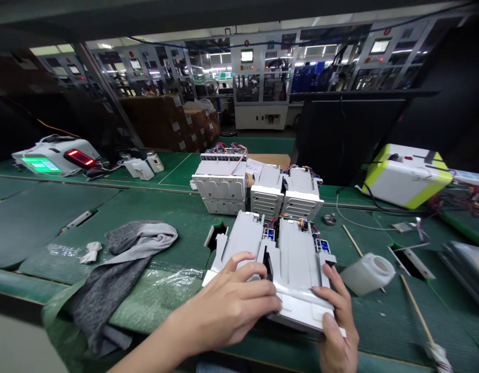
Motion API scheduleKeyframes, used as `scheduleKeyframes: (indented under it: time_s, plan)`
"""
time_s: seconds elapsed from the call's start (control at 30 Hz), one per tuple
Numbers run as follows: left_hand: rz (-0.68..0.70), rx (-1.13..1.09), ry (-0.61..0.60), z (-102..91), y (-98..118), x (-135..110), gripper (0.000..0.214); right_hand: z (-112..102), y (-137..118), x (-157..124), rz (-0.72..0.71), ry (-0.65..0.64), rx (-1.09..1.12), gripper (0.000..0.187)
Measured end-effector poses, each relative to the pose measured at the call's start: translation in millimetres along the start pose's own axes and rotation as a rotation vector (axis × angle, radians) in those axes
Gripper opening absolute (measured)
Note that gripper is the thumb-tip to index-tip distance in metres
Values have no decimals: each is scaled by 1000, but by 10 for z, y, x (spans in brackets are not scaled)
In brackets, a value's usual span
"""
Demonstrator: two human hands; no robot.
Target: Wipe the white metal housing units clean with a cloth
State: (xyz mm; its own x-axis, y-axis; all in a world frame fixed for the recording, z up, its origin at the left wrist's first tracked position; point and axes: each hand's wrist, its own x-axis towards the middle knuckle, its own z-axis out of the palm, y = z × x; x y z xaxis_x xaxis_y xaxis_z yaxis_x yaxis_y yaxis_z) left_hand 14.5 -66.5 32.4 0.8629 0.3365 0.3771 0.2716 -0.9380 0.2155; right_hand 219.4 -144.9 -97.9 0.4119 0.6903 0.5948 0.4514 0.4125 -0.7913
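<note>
The long white plastic housing (297, 264) lies on the green bench mat (177, 217), its long axis running away from the person. The left hand (231, 303) curls over its near left side; the right hand (336, 321) clasps its right edge, thumb on top. Similar white units (219, 181) stand just beyond. A grey cloth (126, 259) lies left, a white plastic bottle (367, 274) right.

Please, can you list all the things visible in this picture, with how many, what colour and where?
front plastic modules: two, white, under the hands
rear plastic modules: three stacks, white, behind the front ones
cloth: one, grey, left of the modules
plastic bottle: one, white, lying right of the modules
box: one, white and lime, far right
lit device: one, white with green and red lights, back left
bench mat: green, under everything
left hand: one, on the front modules
right hand: one, at their near edge
</note>
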Motion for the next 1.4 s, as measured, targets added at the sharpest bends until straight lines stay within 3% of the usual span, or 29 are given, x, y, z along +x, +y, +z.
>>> scheduleKeyframes:
  time_s: [0.3, 0.43, 0.53, 0.7, 0.83, 1.07, 1.27, 1.4]
  plan:
    - [35, -7, 30, 9, 125, -132, 18, -9, 2, -3, 3, 0, 5, 22]
    - [-137, -42, 292, 24, 204, -165, 21, -4, 3, 6, -10, -3, 3, 23]
    - [-310, 35, 458, 162, 313, -93, 21, -3, 4, 13, -22, -14, -9, 23]
    - [-257, 239, 595, 587, 525, 72, 17, -16, -15, 13, -29, -45, -12, 23]
    - [-258, 292, 597, 730, 626, 93, 20, -16, -29, 28, -40, -57, -20, 22]
    - [-288, 276, 570, 654, 615, 115, 20, -13, -41, 55, -66, -56, -29, 21]
    - [-341, 378, 637, 726, 664, 190, 16, -5, -56, 75, -71, -61, -28, 21]
    - [-327, 364, 609, 759, 727, 261, 21, -3, -53, 82, -72, -59, -28, 21]
